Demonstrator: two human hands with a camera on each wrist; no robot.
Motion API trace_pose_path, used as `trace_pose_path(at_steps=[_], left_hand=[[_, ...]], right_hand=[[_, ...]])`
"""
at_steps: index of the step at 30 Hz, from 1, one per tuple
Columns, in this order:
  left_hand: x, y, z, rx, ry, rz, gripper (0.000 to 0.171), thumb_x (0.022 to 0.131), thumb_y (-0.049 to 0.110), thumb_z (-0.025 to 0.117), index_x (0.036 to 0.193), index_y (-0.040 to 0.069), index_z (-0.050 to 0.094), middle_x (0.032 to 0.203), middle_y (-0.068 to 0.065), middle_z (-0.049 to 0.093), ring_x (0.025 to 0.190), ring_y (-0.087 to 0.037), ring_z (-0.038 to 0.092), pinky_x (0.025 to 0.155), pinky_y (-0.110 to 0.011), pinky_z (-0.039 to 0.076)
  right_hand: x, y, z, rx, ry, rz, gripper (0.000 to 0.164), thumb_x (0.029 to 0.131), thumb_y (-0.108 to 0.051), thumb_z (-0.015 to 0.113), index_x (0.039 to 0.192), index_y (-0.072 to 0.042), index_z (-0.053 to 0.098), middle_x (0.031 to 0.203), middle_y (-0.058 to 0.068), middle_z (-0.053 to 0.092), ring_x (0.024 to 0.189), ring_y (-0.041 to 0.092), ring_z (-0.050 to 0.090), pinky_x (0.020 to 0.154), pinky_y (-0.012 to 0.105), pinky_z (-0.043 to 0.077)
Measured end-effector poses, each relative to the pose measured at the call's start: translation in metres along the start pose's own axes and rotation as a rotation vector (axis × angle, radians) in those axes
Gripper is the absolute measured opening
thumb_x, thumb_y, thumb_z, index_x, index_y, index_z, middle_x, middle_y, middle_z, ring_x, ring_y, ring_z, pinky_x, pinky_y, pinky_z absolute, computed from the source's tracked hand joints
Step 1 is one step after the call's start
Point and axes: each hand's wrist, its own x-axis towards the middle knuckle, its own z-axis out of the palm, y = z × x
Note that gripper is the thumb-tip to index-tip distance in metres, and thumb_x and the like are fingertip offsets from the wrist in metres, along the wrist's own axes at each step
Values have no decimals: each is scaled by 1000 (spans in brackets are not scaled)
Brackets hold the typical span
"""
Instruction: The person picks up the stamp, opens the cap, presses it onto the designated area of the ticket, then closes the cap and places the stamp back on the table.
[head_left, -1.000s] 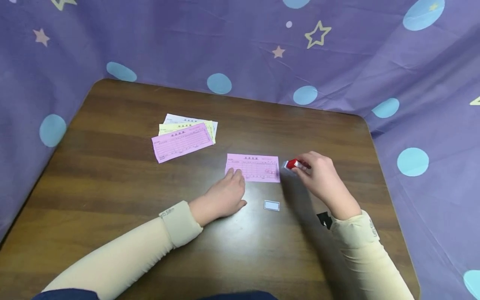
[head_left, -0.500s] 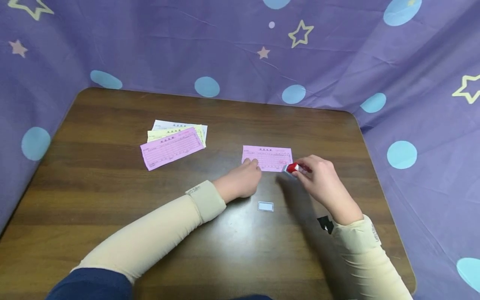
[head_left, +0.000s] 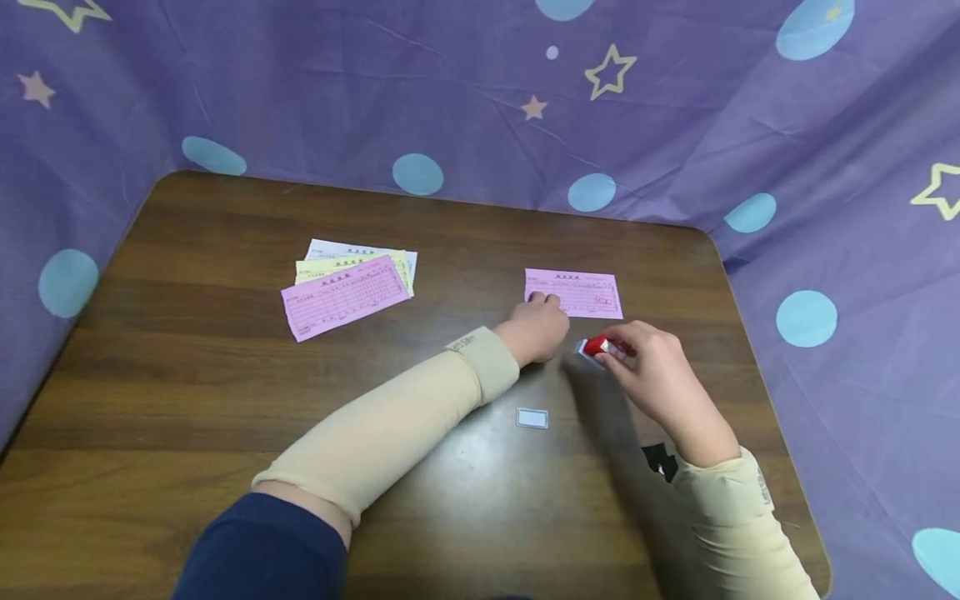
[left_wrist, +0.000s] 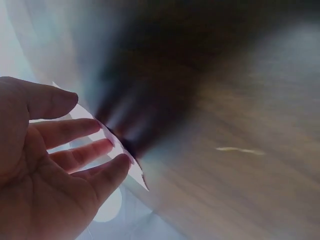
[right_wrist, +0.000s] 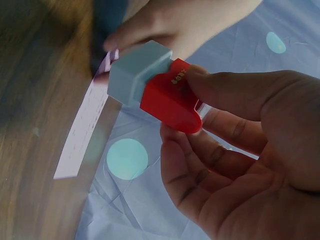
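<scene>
In the head view, my left hand (head_left: 538, 327) rests its fingertips on the near left part of a pink printed slip (head_left: 588, 306). The left wrist view has those fingers (left_wrist: 82, 150) extended against the slip, the thumb apart from it. A small red mark shows near the slip's right end. Just in front of the slip, my right hand (head_left: 654, 367) pinches a red stamp (head_left: 596, 346) between thumb and fingers. Seen from the right wrist, the stamp has a red body with gold characters and a pale grey-blue end piece (right_wrist: 135, 75) pointing away from the hand.
Fanned at the left of the wooden table (head_left: 225, 400) lie a pink slip (head_left: 348, 298), a yellow slip (head_left: 309, 268) and a white slip (head_left: 330, 247). A small white rectangle with a dark border (head_left: 532, 418) lies nearer. A purple curtain (head_left: 480, 92) stands behind the table.
My left hand has slid the pink slip right and away across the table. My right hand, still holding the stamp, has shifted slightly right and nearer, and the stamp sits in front of the slip.
</scene>
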Motion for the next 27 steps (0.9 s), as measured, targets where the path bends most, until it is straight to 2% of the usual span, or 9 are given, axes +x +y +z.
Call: trace_pose_path(at_steps=[6, 13, 17, 22, 25, 27], left_hand=[[21, 8, -2, 8, -6, 16, 31, 102, 20, 51, 126, 11, 71, 130, -14, 54, 120, -32, 47, 89, -45, 53], [39, 19, -3, 31, -6, -1, 34, 101, 22, 54, 130, 11, 68, 136, -15, 50, 128, -34, 44, 89, -44, 53], [38, 17, -6, 83, -4, -5, 41, 101, 27, 54, 138, 10, 62, 140, -14, 49, 130, -34, 43, 98, -45, 46], [32, 11, -7, 147, 47, 10, 54, 101, 33, 55, 147, 6, 49, 140, -10, 50, 129, -30, 45, 107, -48, 34], [21, 7, -7, 150, 96, 4, 52, 100, 33, 55, 143, 4, 53, 139, -10, 52, 126, -30, 47, 106, -47, 35], [9, 6, -7, 138, 113, -8, 48, 99, 31, 55, 139, 4, 58, 135, -10, 54, 122, -30, 49, 104, -46, 37]], right_hand=[[-5, 1, -2, -8, 14, 1, 19, 82, 1, 83, 98, 1, 73, 89, 9, 68, 77, 25, 64, 70, 45, 56], [-12, 6, -6, -35, 42, 15, 22, 80, 3, 84, 98, 3, 73, 89, 11, 69, 77, 26, 65, 69, 47, 56], [-12, 4, -4, -29, 43, 7, 23, 80, 1, 85, 99, 2, 74, 90, 11, 69, 78, 25, 65, 69, 47, 56], [-9, 3, -6, -22, 77, -34, 22, 78, 2, 85, 97, 2, 73, 87, 9, 69, 75, 22, 65, 66, 45, 57], [-8, 1, -8, -21, 97, -44, 23, 77, 3, 86, 95, 2, 73, 85, 8, 68, 73, 22, 66, 65, 47, 58], [-8, 0, -9, -19, 95, -44, 23, 76, 3, 86, 95, 2, 73, 85, 8, 68, 73, 22, 66, 66, 47, 59]])
